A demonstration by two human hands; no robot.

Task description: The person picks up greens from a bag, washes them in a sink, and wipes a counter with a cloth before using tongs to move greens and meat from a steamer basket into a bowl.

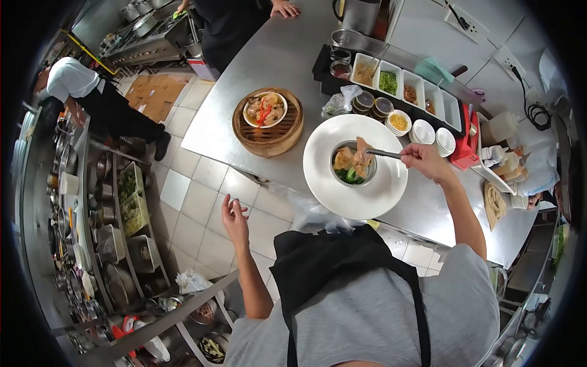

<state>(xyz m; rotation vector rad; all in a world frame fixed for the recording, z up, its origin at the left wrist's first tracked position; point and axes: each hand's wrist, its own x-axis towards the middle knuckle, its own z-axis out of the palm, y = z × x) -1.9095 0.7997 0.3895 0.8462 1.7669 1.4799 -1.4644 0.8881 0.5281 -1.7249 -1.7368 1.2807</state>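
Note:
My right hand [423, 161] is closed around dark tongs [385, 153] that reach left over a wide white plate [315, 183]. Their tips hold a piece of browned food [362, 151] above a round metal ring [374, 176] in the plate's middle. More browned pieces and green vegetables [350, 177] lie inside the ring. My left hand [235, 211] hovers over the floor left of the plate, fingers apart, holding nothing. Behind it on the counter, a bamboo steamer [267, 145] bears a small white bowl [249, 115] of food with red strips.
White condiment tubs [387, 82] and small dishes [422, 132] line the metal counter's [211, 122] back. One person [217, 30] stands across the counter, a hand on it. Another person [92, 92] bends at the far left. Shelves [92, 232] with pans and tubs stand at left.

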